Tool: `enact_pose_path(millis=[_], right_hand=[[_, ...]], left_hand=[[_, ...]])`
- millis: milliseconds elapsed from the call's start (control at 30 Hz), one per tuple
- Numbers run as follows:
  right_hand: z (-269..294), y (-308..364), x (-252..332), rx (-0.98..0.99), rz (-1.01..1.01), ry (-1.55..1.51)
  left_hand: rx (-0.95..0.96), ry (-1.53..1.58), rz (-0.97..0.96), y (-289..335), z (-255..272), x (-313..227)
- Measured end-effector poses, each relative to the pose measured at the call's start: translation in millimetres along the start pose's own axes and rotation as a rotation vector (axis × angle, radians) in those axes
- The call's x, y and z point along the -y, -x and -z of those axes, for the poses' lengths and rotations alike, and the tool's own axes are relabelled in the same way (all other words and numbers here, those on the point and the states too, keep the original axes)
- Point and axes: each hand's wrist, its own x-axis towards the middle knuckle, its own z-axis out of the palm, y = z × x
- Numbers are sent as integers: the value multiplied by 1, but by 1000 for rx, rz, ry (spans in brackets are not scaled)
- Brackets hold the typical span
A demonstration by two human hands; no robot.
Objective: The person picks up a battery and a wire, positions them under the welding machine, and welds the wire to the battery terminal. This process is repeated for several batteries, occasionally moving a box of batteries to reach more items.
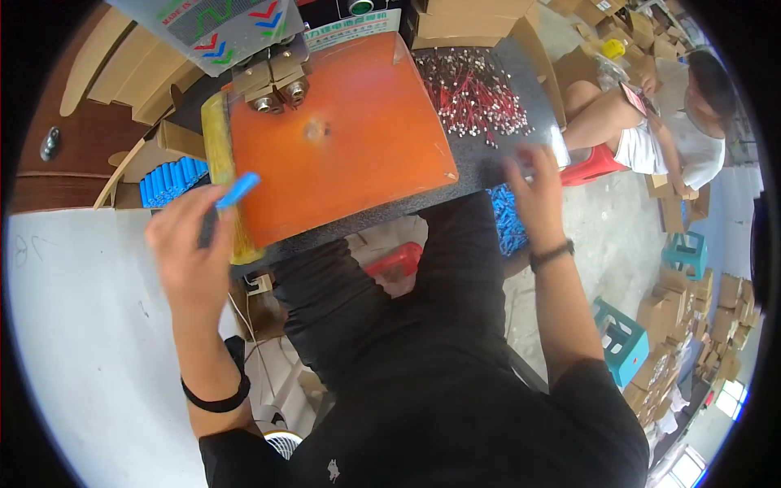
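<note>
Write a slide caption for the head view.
Left hand holds a blue cylinder by an orange board; right hand is near white-tipped red wires.

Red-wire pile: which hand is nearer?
Right: right hand is below and right of the red-wire pile; left hand is at the left edge of the orange board.

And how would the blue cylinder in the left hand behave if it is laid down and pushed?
The blue cylinder would probably roll on the orange board, given its rounded shape. Its straight outline suggests it is stiff, not floppy.

Two teal stools (628,356) stand near cardboard boxes (665,313); a co-worker (704,154) sits beyond them.
</note>
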Motion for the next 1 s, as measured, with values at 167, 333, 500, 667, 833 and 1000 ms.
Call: enact_pose_path(millis=[167,333,500,667,833,1000], right_hand=[[-31,-41,-8,36,54,237],[-16,-47,6,-3,39,179],[43,-49,3,-198,-47,9],[60,-42,62,-302,-72,-478],[27,-37,125,-152,110,-535],[11,-56,134,-57,232,-413]], left_hand=[[375,10,86,-28,-3,-38],[311,83,141,-31,-18,-41],[75,569,437,-28,-56,-41],[-4,685,370,-34,-73,-43],[36,779,430,-38,-78,-44],[-58,736,391,-41,-83,-42]])
